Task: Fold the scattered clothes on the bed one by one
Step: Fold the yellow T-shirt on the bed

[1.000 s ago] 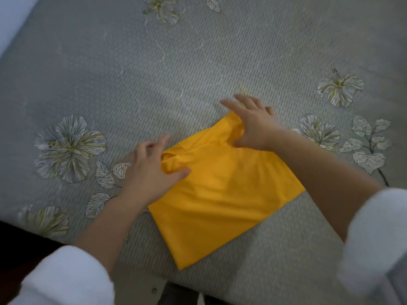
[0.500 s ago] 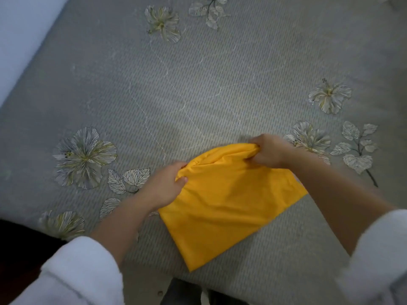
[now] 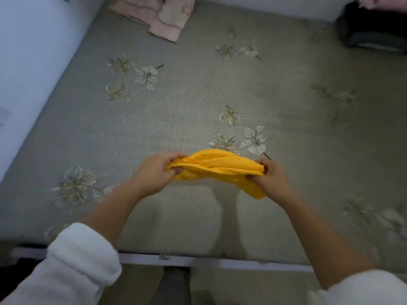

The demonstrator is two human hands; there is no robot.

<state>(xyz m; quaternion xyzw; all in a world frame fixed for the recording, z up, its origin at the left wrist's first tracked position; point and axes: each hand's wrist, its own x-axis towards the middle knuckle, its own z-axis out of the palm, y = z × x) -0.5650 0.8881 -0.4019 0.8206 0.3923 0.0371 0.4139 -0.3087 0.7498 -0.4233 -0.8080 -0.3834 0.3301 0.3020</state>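
A folded yellow garment (image 3: 217, 167) hangs in the air above the grey flowered bed (image 3: 176, 106), stretched between both hands. My left hand (image 3: 157, 171) grips its left end with curled fingers. My right hand (image 3: 269, 179) grips its right end, and a corner of the cloth droops below that hand. The garment casts a shadow on the bed near the front edge.
A pink patterned cloth (image 3: 163, 17) lies at the far end of the bed. A dark bag or bundle (image 3: 372, 27) sits at the far right corner. A pale wall (image 3: 26, 62) runs along the left side. The bed's front rail (image 3: 198, 261) is close to my body.
Both hands gathered the far edge of the yellow garment and lifted it off the bed. My view has pulled back and tilted up, showing the far end of the bed.
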